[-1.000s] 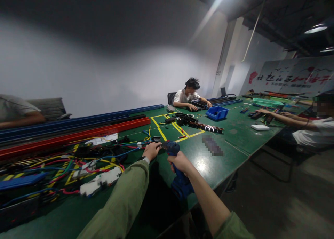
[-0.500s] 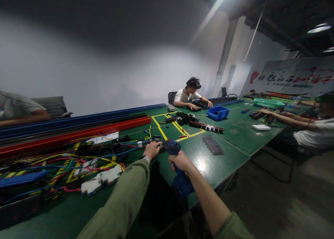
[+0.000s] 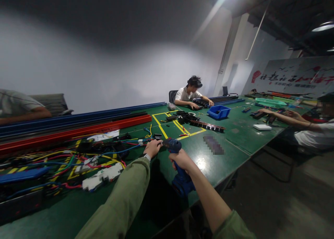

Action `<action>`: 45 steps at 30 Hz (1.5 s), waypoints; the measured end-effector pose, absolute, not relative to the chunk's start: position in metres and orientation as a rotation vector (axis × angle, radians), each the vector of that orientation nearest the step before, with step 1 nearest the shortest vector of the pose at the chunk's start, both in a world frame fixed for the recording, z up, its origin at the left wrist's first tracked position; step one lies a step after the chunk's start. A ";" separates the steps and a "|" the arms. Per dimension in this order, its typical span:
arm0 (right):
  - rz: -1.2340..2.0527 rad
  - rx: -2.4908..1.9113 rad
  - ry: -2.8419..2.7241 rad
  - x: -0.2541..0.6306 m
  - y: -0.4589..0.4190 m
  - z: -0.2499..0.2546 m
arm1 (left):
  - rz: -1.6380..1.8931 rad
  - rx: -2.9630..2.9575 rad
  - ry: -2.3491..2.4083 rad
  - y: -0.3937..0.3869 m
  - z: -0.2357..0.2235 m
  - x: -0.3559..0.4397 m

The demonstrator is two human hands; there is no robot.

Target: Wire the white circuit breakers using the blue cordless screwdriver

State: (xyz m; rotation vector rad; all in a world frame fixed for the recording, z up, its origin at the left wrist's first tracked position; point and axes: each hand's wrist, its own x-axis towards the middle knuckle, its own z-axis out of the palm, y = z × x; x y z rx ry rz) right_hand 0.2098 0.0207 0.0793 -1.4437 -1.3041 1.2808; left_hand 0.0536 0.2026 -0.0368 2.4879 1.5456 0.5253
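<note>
My right hand [image 3: 181,159] is wrapped round the grip of a blue cordless drill [image 3: 172,145], whose front end points left and away. Right at the drill's tip, my left hand [image 3: 152,148] has its fingers closed on a small dark part [image 3: 157,137] with wires running off to the left. How the tip meets the part is too small to make out. Beside my left forearm lies a white plastic piece [image 3: 103,177] among red, blue and yellow wires [image 3: 88,162].
Orange rails [image 3: 78,132] and blue rails [image 3: 125,110] run along the table's far left side. Beyond my hands are black parts [image 3: 186,117], a shiny dark strip [image 3: 207,126] and a blue bin [image 3: 218,112]. One person [image 3: 191,93] works opposite; others sit left and right.
My hands and the drill stay in nearly the same pose at the small part. The whole view has shifted slightly.
</note>
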 end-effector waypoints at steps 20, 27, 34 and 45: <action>1.270 -1.421 -1.308 0.211 0.023 0.076 | 0.538 2.490 1.551 0.204 -0.040 0.054; 1.285 -1.436 -1.304 0.211 0.021 0.079 | 0.540 2.490 1.544 0.202 -0.037 0.054; 1.283 -1.423 -1.316 0.211 0.021 0.079 | 0.546 2.490 1.526 0.202 -0.037 0.053; 1.267 -1.423 -1.303 0.210 0.021 0.079 | 0.586 2.476 1.489 0.203 -0.038 0.053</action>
